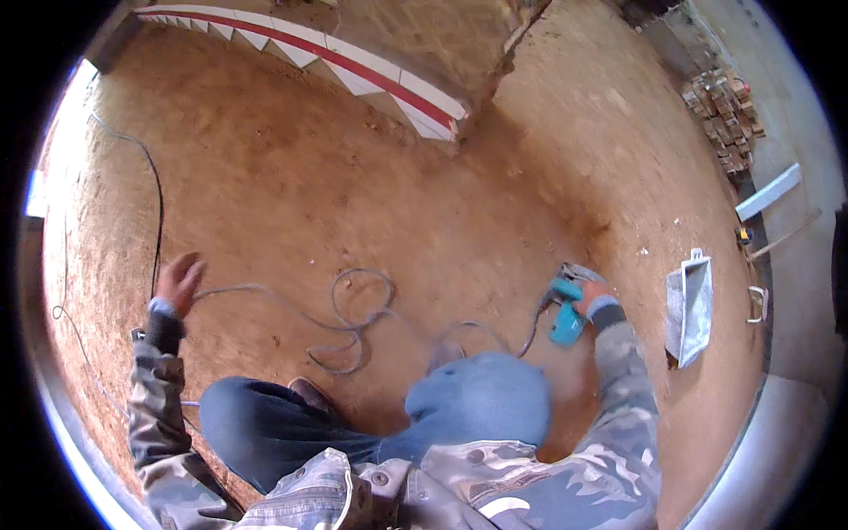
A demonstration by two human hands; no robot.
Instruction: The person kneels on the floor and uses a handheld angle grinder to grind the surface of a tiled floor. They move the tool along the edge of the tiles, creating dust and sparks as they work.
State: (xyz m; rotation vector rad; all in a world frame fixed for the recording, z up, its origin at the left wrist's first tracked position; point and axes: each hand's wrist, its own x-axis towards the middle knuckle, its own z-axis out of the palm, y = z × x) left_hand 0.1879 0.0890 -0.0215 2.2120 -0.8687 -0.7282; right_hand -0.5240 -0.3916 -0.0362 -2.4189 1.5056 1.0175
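Observation:
My right hand (595,295) is wrapped round the handle of a teal power cutter (566,327), which has a grey metal plate at its far side. The tool is on or just above the brown dirt floor, beyond my right knee; its blade cannot be made out. My left hand (182,277) is raised out to the left with its fingers stretched. Close by it runs a dark cable (159,194), and a grey cord (363,328) lies in loops between my two hands. The cord's end by the tool leads up to the cutter.
A raised step (353,69) edged with white tiles and a red stripe juts in at the top. To the right stands a whitish mortar trough (673,305). Beyond it are a white strip (768,193), a thin stick (786,234) and stacked bricks (724,124).

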